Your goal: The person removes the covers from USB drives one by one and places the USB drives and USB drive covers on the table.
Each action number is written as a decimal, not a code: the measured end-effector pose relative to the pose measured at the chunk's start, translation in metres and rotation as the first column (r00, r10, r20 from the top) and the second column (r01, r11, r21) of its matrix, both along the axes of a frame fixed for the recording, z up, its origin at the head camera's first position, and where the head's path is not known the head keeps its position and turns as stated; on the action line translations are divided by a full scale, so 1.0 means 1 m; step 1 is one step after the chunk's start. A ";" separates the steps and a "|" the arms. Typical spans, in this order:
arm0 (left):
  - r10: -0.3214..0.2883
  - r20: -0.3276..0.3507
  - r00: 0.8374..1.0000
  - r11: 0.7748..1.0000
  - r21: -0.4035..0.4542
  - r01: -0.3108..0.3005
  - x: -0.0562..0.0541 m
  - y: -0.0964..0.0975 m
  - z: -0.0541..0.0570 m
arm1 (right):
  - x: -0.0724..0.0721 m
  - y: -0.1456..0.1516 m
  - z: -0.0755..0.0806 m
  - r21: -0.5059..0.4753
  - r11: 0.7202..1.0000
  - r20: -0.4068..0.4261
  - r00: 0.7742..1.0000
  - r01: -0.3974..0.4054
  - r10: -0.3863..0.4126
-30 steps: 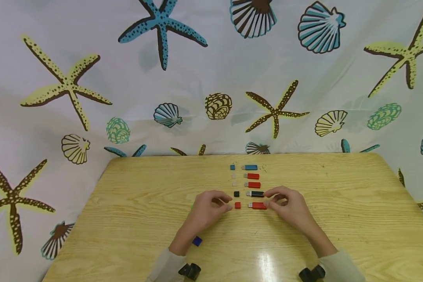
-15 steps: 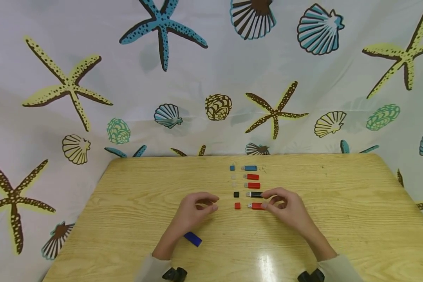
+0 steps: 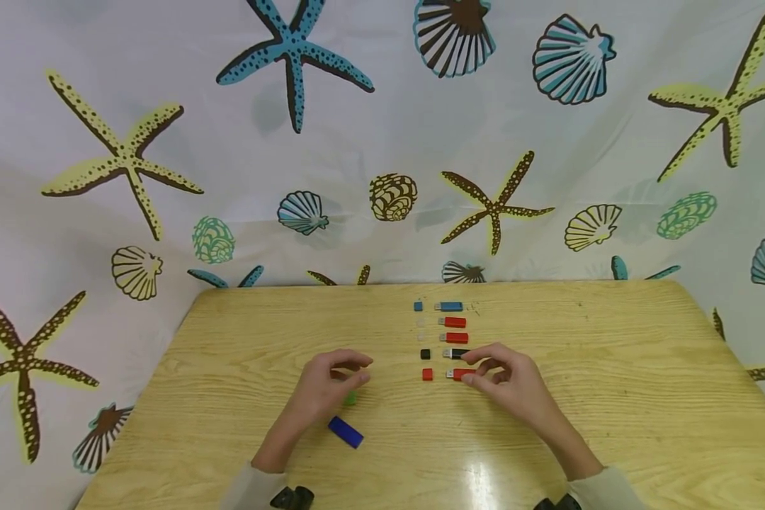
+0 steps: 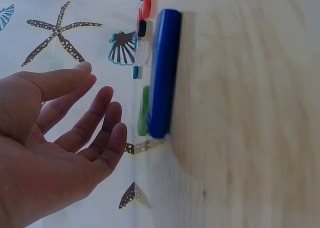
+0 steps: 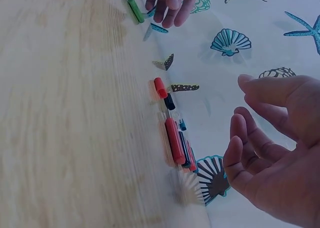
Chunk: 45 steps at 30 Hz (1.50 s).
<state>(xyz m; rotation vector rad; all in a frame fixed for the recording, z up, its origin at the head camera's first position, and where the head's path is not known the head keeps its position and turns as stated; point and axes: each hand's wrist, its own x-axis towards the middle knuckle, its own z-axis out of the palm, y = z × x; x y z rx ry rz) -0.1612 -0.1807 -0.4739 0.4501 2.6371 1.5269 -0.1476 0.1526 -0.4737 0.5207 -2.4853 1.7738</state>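
Observation:
My left hand (image 3: 328,386) hovers left of the caps, fingers loosely bent with nothing between them. A green stick (image 3: 350,398) peeks out from under it in the head view, and a dark blue stick (image 3: 346,432) lies just below. The right hand (image 3: 506,372) is held over the near ends of a black USB stick (image 3: 455,354) and a red USB stick (image 3: 460,374), covering part of both. In the right wrist view its fingers (image 5: 245,153) are apart and hold nothing. A black cap (image 3: 425,354) and a red cap (image 3: 427,374) lie left of these sticks.
Farther back on the wooden table (image 3: 242,340) lie a blue USB stick (image 3: 450,307) and two more red ones, with a blue cap (image 3: 418,306) and two clear caps (image 3: 421,322) in line. A sea-patterned cloth (image 3: 370,127) rises behind the table.
My left hand has moved left, away from the caps, uncovering the dark blue stick and part of the green one. The right hand has shifted slightly left; the row of sticks and caps keeps its arrangement.

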 end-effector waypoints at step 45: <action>-0.213 -0.033 0.977 0.918 -0.348 0.188 -0.010 -0.036 -0.005 | 0.008 -0.064 -0.006 -0.012 0.990 -0.018 0.990 -0.142 0.142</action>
